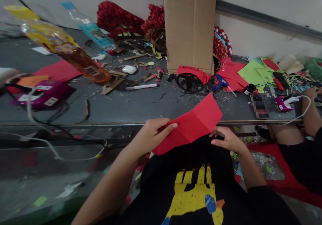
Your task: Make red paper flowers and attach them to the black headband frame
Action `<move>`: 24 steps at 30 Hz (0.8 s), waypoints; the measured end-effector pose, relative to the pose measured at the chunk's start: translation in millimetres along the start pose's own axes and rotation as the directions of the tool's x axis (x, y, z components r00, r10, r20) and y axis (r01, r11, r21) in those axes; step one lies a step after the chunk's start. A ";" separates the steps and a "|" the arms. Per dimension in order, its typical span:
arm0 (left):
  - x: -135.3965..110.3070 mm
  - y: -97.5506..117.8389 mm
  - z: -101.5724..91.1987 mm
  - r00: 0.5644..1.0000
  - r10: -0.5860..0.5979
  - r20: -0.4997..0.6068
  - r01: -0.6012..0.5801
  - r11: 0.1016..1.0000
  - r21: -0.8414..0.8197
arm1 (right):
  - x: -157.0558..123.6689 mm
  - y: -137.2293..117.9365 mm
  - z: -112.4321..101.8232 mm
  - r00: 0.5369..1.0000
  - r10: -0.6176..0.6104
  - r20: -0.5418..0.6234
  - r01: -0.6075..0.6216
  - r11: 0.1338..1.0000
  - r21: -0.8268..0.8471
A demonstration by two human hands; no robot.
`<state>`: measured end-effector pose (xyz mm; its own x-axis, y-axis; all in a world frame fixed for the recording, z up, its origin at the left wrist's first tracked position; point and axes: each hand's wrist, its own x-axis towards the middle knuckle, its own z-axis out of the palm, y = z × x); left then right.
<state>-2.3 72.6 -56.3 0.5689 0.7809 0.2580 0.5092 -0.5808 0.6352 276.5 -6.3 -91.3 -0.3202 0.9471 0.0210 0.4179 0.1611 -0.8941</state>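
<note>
A creased strip of red paper (193, 124) is held up just in front of the table edge. My left hand (158, 134) pinches its left part, thumb on top and fingers behind. Close to the lower right corner of the paper is my right hand (225, 138), its fingers bent and apart with nothing visible between them. Whether a fingertip touches the paper's edge there, I cannot tell. On the table beyond lie a blue glue gun (220, 83) and a black ring-shaped piece (190, 83) beside a red fringed piece (193, 73).
A tall cardboard piece (191, 27) stands at the back. Bottles, including a yellow-capped one (62, 45), stand left. A purple power strip (45, 94) trails cables over the edge. Green paper (254, 74) and scraps lie right, near another person's arm (310, 110).
</note>
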 end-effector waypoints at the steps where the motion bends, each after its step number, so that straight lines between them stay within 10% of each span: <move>1: 1.4 0.9 3.6 1.000 -0.012 0.006 0.013 0.999 -0.030 | 2.4 1.2 7.8 0.999 -0.004 0.035 0.002 0.998 0.059; 9: 8.1 1.8 25.9 0.988 -0.148 -0.053 0.149 0.989 0.013 | 15.4 3.2 35.0 0.933 0.126 -0.338 -0.010 0.945 0.326; 16: 4.0 12.7 48.4 0.995 0.023 -0.095 -0.022 1.000 0.009 | 23.1 -12.8 42.6 0.804 0.122 -0.582 0.038 0.966 0.255; 24: 5.6 20.0 56.6 0.997 0.028 -0.067 -0.029 0.999 -0.022 | 25.6 -22.7 44.8 0.770 0.071 -0.634 0.135 0.953 0.271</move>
<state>47.6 52.4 -83.4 0.5380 0.7782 0.3240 0.4780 -0.5982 0.6431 220.6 1.9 -90.5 0.3219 0.9169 0.2359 0.1250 0.2059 -0.9706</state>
